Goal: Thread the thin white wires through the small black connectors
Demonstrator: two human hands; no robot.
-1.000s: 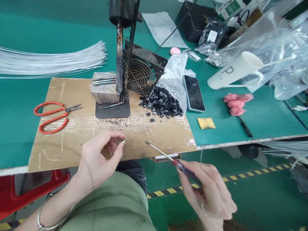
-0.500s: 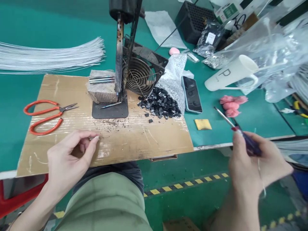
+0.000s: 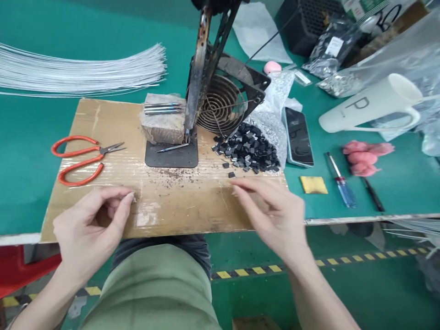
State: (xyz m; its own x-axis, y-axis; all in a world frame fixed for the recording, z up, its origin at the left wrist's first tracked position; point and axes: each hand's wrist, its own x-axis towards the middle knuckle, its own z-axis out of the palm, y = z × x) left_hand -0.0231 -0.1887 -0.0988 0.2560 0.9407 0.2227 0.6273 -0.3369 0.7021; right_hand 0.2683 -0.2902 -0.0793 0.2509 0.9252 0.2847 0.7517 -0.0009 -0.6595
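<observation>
Left hand [image 3: 92, 229] here, fingertips pinched on some tiny bit [image 3: 134, 199] too small to make out. Orange-handled snips [image 3: 103, 150] lie just beyond it on the cardboard [image 3: 192, 211]. Black pieces [image 3: 252, 149] are heaped right past my right hand [image 3: 278, 211]; can't tell if those blurry fingers grip anything. Screwdriver [image 3: 342, 184]'s off to that hand's right.

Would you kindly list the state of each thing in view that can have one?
Left hand: pinched, contents unclear
Right hand: blurred, fingertips close together
Screwdriver: lying unheld
Pliers: lying open
Phone: face up, screen dark
Bubble-wrap bag: open
Black pieces: loose, heaped
White wires: bunched, lying
Fan: running state unclear
</observation>
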